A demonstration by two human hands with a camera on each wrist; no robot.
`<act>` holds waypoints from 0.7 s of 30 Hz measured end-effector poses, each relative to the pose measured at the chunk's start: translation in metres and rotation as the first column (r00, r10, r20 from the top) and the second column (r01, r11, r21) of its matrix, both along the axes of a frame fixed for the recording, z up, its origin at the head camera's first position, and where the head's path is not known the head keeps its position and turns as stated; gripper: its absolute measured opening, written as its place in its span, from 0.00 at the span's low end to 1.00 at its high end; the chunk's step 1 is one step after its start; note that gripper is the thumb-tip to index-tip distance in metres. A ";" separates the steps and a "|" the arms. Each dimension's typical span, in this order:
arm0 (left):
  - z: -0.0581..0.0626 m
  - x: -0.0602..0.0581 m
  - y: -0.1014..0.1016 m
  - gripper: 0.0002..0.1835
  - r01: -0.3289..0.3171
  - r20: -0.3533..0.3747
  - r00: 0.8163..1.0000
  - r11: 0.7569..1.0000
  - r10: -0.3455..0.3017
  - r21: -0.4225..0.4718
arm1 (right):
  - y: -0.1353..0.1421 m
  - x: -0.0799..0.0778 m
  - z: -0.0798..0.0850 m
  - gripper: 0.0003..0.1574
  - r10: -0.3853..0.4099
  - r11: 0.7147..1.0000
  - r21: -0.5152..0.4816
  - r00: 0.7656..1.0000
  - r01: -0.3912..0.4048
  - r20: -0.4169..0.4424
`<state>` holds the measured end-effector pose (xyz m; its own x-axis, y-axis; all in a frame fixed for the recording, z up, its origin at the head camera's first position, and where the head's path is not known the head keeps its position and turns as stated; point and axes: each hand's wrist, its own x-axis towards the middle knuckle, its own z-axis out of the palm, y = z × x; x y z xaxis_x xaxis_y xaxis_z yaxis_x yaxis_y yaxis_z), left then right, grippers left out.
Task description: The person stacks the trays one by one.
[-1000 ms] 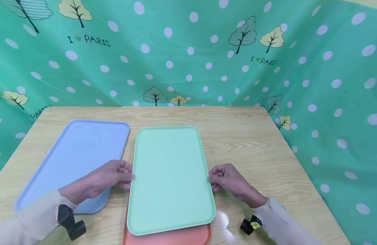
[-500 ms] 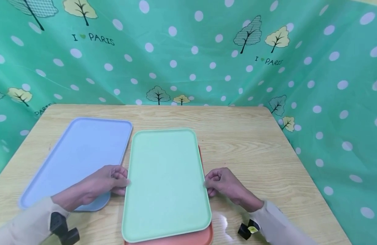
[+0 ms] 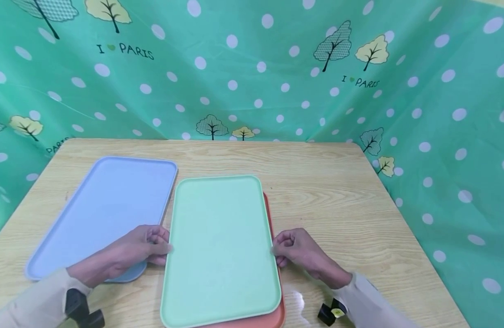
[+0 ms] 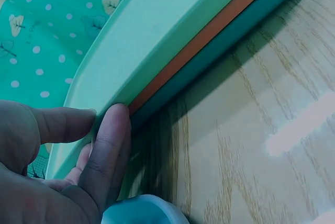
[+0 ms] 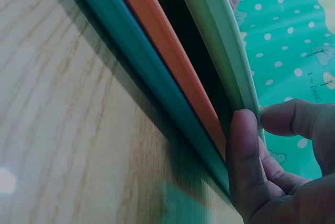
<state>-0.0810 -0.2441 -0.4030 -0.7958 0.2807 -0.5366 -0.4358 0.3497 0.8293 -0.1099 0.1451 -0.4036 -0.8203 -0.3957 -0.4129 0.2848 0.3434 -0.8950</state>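
A light green rectangular tray (image 3: 223, 250) hangs just above a red tray (image 3: 257, 319), slightly askew to it. My left hand (image 3: 139, 248) pinches its left rim between thumb and fingers, while my right hand (image 3: 301, 253) pinches the right rim. In the right wrist view a dark gap separates the green tray from the red tray (image 5: 172, 51). Below the red one lies a teal-looking tray (image 5: 125, 46), which the head view hides. The green tray covers most of the red tray from above.
A blue tray (image 3: 112, 205) lies flat on the wooden table (image 3: 317, 182) at the left, partly under my left forearm. Behind the table and along its right side hangs a green polka-dot cloth (image 3: 252, 68).
Both hands have brought the green tray toward me and slightly left, further over the red tray. A strip of red now shows along its right side. The view has shifted a little.
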 end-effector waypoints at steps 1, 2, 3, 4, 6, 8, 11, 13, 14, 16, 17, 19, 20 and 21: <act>0.000 0.000 0.000 0.11 -0.001 0.001 1.000 1.000 0.001 0.002 | 0.001 0.000 0.000 0.13 0.000 1.000 0.001 1.000 0.000 -0.001; 0.000 0.001 0.001 0.11 -0.001 -0.001 1.000 1.000 0.001 0.003 | 0.001 0.001 0.000 0.14 0.001 1.000 0.001 1.000 -0.001 -0.002; -0.001 0.001 0.001 0.12 -0.002 -0.002 1.000 1.000 0.002 0.005 | 0.001 0.001 -0.001 0.14 0.001 1.000 0.002 1.000 -0.001 -0.001; -0.001 0.001 0.001 0.13 -0.001 -0.005 1.000 1.000 0.001 0.004 | 0.002 0.002 -0.001 0.14 0.001 1.000 0.002 1.000 -0.001 0.000; -0.001 0.002 0.002 0.14 -0.001 -0.010 1.000 1.000 0.001 0.005 | 0.003 0.003 -0.001 0.14 0.002 1.000 0.002 1.000 -0.002 0.001; -0.001 0.002 0.003 0.14 -0.005 -0.012 1.000 1.000 0.005 0.003 | 0.004 0.003 -0.002 0.14 0.005 1.000 0.004 1.000 -0.005 0.004; -0.001 0.003 0.005 0.15 -0.016 -0.006 1.000 1.000 0.016 -0.005 | 0.005 0.004 -0.004 0.14 0.007 1.000 0.008 1.000 -0.007 0.007; -0.002 0.003 0.006 0.15 -0.017 -0.009 1.000 1.000 0.017 -0.012 | 0.006 0.005 -0.004 0.13 0.005 1.000 0.014 1.000 -0.005 0.007; -0.002 0.004 0.006 0.15 -0.016 -0.011 1.000 1.000 0.016 -0.015 | 0.006 0.005 -0.005 0.13 0.003 1.000 0.019 1.000 -0.004 0.007; -0.002 0.004 0.007 0.16 -0.011 -0.016 1.000 1.000 0.011 -0.017 | 0.007 0.006 -0.005 0.12 0.001 1.000 0.027 1.000 -0.001 0.006; -0.002 0.004 0.008 0.16 -0.008 -0.018 1.000 1.000 0.008 -0.015 | 0.007 0.007 -0.005 0.12 0.001 0.999 0.032 1.000 -0.001 0.004; -0.003 0.003 0.008 0.15 -0.003 -0.022 1.000 1.000 0.002 -0.015 | 0.008 0.007 -0.005 0.12 0.004 0.999 0.036 1.000 -0.004 0.004; -0.003 0.003 0.008 0.15 -0.002 -0.021 1.000 1.000 0.001 -0.015 | 0.008 0.008 -0.005 0.11 0.007 0.999 0.036 1.000 -0.007 0.004; -0.003 0.003 0.008 0.15 -0.001 -0.022 1.000 1.000 0.000 -0.014 | 0.009 0.008 -0.005 0.11 0.010 0.999 0.038 1.000 -0.011 0.003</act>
